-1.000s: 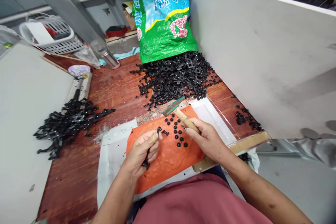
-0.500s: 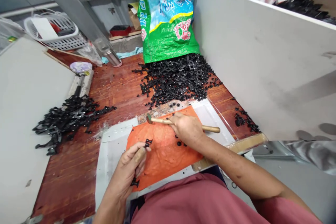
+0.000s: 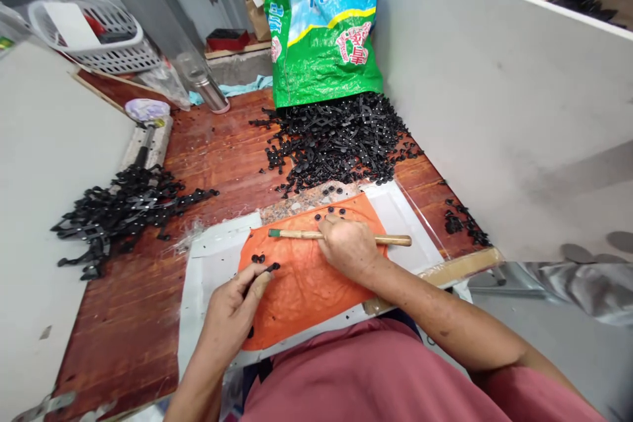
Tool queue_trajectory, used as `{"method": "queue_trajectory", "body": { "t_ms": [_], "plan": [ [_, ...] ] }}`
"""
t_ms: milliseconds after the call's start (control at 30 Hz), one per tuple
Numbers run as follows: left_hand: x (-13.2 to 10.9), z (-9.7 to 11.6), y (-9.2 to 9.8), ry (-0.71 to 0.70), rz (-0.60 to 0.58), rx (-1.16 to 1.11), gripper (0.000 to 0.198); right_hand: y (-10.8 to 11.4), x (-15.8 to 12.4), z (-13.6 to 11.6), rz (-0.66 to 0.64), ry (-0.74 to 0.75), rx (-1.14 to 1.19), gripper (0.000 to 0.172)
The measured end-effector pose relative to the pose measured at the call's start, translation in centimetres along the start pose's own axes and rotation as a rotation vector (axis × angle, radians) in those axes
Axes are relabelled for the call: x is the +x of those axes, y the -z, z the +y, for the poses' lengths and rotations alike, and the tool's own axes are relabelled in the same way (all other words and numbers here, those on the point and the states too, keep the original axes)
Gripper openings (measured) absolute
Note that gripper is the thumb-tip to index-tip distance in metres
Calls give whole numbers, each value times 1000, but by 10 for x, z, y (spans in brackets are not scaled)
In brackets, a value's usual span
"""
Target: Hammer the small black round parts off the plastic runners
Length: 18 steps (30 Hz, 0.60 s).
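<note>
- Right-hand grip: the right hand [image 3: 349, 250] is closed around the wooden handle of a small hammer [image 3: 297, 234]. The hammer lies almost flat across the far part of the orange mat [image 3: 306, 290], head to the left and handle end to the right.
- Left-hand grip: the left hand [image 3: 230, 310] pinches a small black part [image 3: 270, 268] between thumb and fingertip at the near-left of the mat. A second loose piece [image 3: 256, 258] lies just beside it.
- Loose black discs [image 3: 329, 213] lie at the mat's far edge, just beyond the right hand.
- Step in hand (judgement): a part is being placed on the mat while the hammer is lowered and at rest, so this is a pause between blows rather than a strike.
- Next move (judgement): it calls for the part to sit flat and steady, the left fingertips to be clear of the hammer head, and a short, controlled blow.
- Stock: a large heap of black parts [image 3: 341, 142] lies far centre, at the foot of the green bag [image 3: 324, 46]. A second heap of black strips [image 3: 119, 208] lies to the left on the wooden surface [image 3: 217, 151].
- Writing: the bag bears red characters on a pale patch and white characters down its left side. Both are too creased and small to read with certainty. No other label is legible.
</note>
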<state>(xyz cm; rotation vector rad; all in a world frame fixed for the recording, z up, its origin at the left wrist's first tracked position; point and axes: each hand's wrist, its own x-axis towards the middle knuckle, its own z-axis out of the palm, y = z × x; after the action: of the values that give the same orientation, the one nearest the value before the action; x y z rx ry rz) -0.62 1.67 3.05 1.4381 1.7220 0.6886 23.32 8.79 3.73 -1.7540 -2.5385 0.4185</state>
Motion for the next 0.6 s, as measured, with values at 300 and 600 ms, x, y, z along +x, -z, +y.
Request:
{"method": "queue_trajectory", "body": {
  "t_ms": [300, 600],
  "plan": [
    [22, 15, -24, -64, 8, 222, 38, 8, -4, 7, 7, -8, 52, 32],
    [39, 31, -54, -139, -26, 396, 33, 8, -79, 74, 295, -237, 328, 38]
  ]
}}
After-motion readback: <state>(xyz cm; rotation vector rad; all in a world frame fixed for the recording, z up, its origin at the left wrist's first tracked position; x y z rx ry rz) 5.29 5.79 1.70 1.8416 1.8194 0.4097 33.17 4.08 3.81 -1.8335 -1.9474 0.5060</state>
